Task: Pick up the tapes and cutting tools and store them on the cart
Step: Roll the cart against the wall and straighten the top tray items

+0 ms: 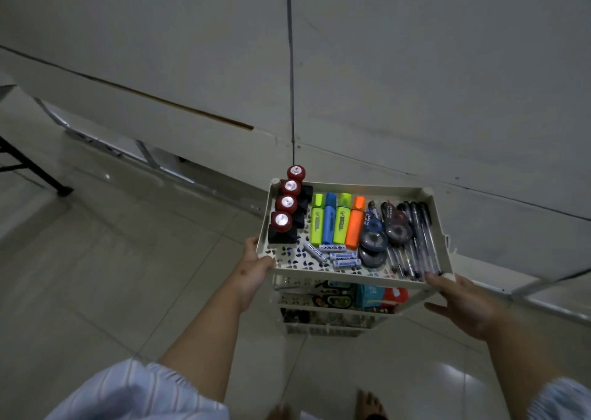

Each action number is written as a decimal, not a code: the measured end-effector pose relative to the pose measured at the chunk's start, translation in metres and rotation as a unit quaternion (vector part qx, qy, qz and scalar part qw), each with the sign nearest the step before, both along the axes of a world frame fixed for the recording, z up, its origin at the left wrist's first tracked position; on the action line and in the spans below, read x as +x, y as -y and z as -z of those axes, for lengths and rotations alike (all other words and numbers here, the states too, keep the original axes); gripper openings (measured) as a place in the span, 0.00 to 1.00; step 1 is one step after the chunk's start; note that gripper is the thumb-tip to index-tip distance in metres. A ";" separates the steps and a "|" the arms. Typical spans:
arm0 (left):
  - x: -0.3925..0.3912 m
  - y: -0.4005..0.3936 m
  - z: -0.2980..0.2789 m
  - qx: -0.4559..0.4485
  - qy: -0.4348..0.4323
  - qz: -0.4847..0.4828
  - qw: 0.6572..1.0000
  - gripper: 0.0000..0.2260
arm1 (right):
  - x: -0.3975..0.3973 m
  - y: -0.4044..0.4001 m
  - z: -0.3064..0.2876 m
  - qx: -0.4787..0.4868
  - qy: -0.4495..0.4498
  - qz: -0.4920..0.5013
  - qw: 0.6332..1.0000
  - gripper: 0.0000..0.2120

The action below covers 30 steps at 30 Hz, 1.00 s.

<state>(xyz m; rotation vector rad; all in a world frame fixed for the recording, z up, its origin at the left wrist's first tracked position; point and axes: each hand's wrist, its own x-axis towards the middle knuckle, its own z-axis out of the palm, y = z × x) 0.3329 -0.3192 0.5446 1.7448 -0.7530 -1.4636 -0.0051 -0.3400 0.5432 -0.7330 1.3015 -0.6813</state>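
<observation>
A cream plastic cart with stacked tiers stands on the tiled floor before a white wall. Its top tray holds several red-capped stamps, several highlighters, batteries, correction-tape dispensers and black pens. My left hand grips the tray's front left corner. At the front right corner my right hand holds the rim, thumb on top, fingers spread below. On the lower tiers lie scissors-like handles and blue and red packets, partly hidden.
A white panelled wall rises right behind the cart. Black table legs stand at the far left, with metal frame legs along the wall. My bare feet show at the bottom edge on the glossy tiles.
</observation>
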 end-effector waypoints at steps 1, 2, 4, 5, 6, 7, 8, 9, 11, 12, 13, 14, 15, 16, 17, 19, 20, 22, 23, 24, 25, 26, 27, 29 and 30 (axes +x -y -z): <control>0.000 0.001 0.000 -0.001 0.001 0.010 1.000 0.20 | 0.000 -0.004 0.000 -0.001 0.004 0.012 1.000 0.25; 0.000 0.002 0.000 -0.003 0.004 0.021 1.000 0.20 | -0.001 -0.009 0.001 -0.004 0.007 0.024 1.000 0.24; 0.000 0.004 0.000 -0.003 0.003 0.042 0.999 0.21 | -0.003 -0.016 0.004 -0.012 0.011 0.048 0.999 0.33; -0.001 0.004 -0.001 -0.004 0.004 0.053 0.999 0.22 | -0.004 -0.020 0.005 -0.016 0.007 0.059 0.998 0.39; -0.002 0.005 -0.002 -0.004 0.005 0.062 0.998 0.22 | -0.004 -0.024 0.006 -0.023 0.007 0.067 0.997 0.43; -0.002 0.006 -0.002 -0.003 0.004 0.069 0.998 0.21 | -0.006 -0.028 0.007 -0.027 0.008 0.074 0.997 0.44; -0.003 0.007 -0.002 -0.002 0.003 0.076 0.997 0.21 | -0.008 -0.032 0.007 -0.029 0.010 0.081 0.996 0.44; -0.004 0.008 -0.002 -0.001 0.001 0.084 0.997 0.21 | -0.009 -0.036 0.007 -0.030 0.009 0.087 0.996 0.44; -0.008 0.011 -0.003 -0.006 -0.005 0.097 0.995 0.21 | -0.012 -0.043 0.011 -0.034 0.009 0.102 0.994 0.43; -0.009 0.013 -0.004 -0.006 -0.009 0.100 0.995 0.22 | -0.012 -0.047 0.012 -0.033 0.011 0.112 0.993 0.44; -0.011 0.017 -0.003 -0.008 -0.012 0.100 0.995 0.23 | -0.011 -0.051 0.012 -0.032 0.012 0.123 0.992 0.44; -0.012 0.022 -0.004 -0.010 -0.013 0.101 0.995 0.23 | -0.009 -0.053 0.011 -0.033 0.012 0.133 0.990 0.44; -0.012 0.026 -0.005 -0.011 -0.011 0.104 0.994 0.23 | -0.007 -0.054 0.011 -0.033 0.013 0.144 0.989 0.45; -0.012 0.031 -0.006 -0.011 -0.003 0.110 0.994 0.23 | -0.004 -0.054 0.010 -0.033 0.011 0.151 0.988 0.45; -0.011 0.035 -0.007 -0.014 0.007 0.125 0.992 0.22 | -0.002 -0.052 0.007 -0.035 0.006 0.157 0.987 0.45; -0.011 0.040 -0.009 -0.035 0.040 0.156 0.986 0.20 | 0.000 -0.046 -0.001 -0.056 -0.021 0.164 0.985 0.47; -0.011 0.041 -0.010 -0.049 0.053 0.168 0.983 0.18 | 0.001 -0.043 -0.007 -0.070 -0.049 0.157 0.984 0.51; -0.010 0.044 -0.011 -0.067 0.076 0.193 0.976 0.15 | 0.004 -0.037 -0.019 -0.103 -0.118 0.131 0.979 0.50; -0.007 0.046 -0.008 -0.074 0.103 0.210 0.969 0.16 | 0.004 -0.032 -0.022 -0.124 -0.166 0.119 0.971 0.47; -0.003 0.048 -0.007 -0.080 0.160 0.241 0.954 0.22 | 0.004 -0.028 -0.024 -0.147 -0.211 0.100 0.961 0.46; 0.001 0.049 -0.005 -0.086 0.234 0.282 0.926 0.31 | 0.005 -0.023 -0.024 -0.169 -0.253 0.071 0.950 0.47; 0.004 0.047 -0.005 -0.099 0.304 0.319 0.892 0.37 | 0.008 -0.019 -0.024 -0.186 -0.298 0.032 0.936 0.49; 0.007 0.045 -0.005 -0.118 0.355 0.344 0.861 0.42 | 0.010 -0.016 -0.021 -0.193 -0.341 -0.008 0.920 0.53; 0.011 0.041 -0.003 -0.149 0.390 0.370 0.830 0.47 | 0.014 -0.015 -0.016 -0.189 -0.395 -0.058 0.897 0.60; 0.012 0.039 -0.003 -0.160 0.397 0.377 0.821 0.49 | 0.015 -0.016 -0.015 -0.182 -0.411 -0.068 0.891 0.62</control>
